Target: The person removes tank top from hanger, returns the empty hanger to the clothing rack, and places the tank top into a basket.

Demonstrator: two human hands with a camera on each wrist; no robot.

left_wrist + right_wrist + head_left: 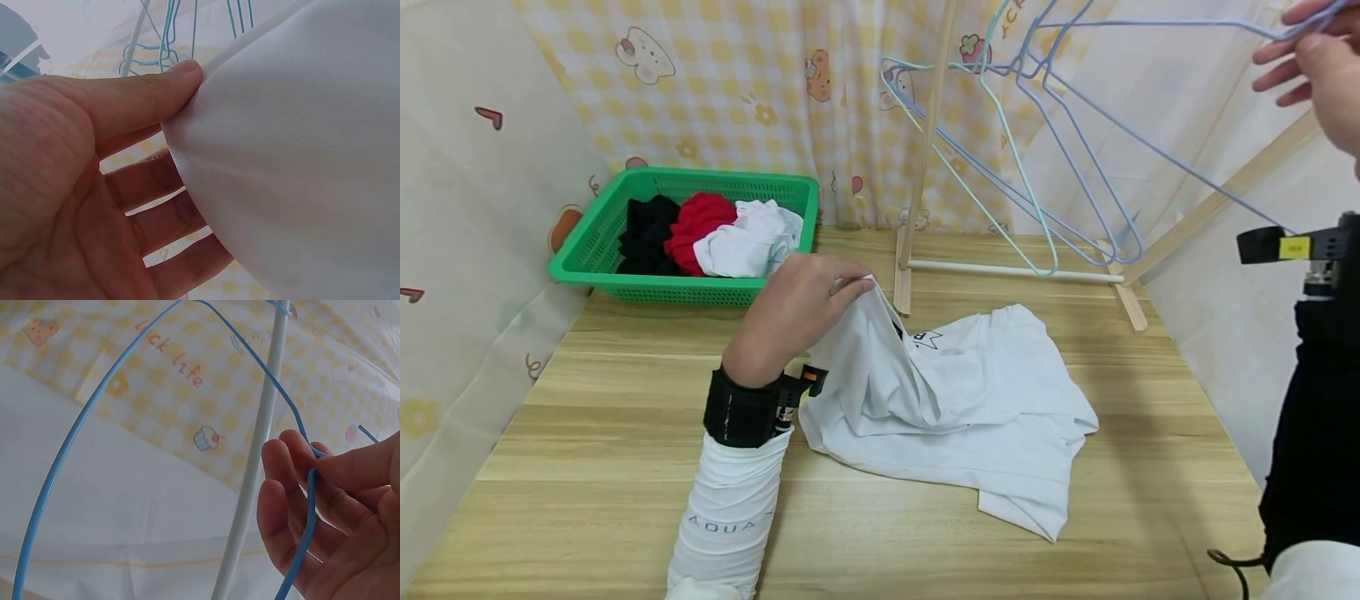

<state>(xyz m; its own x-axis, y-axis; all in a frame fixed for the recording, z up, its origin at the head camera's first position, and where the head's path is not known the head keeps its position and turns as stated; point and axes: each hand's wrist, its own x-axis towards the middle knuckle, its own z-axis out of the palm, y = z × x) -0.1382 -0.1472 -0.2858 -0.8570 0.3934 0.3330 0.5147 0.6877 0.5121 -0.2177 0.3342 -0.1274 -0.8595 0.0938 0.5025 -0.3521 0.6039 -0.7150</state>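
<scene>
A white T-shirt lies crumpled on the wooden table. My left hand pinches its upper edge between thumb and fingers and lifts it; the left wrist view shows the thumb pressing the white cloth. My right hand is raised at the top right and holds a blue wire hanger near its hook. In the right wrist view the thumb and fingers close round the blue hanger wire.
A green basket at the back left holds black, red and white clothes. A wooden drying rack with more blue and green hangers stands at the back. Patterned curtains surround the table.
</scene>
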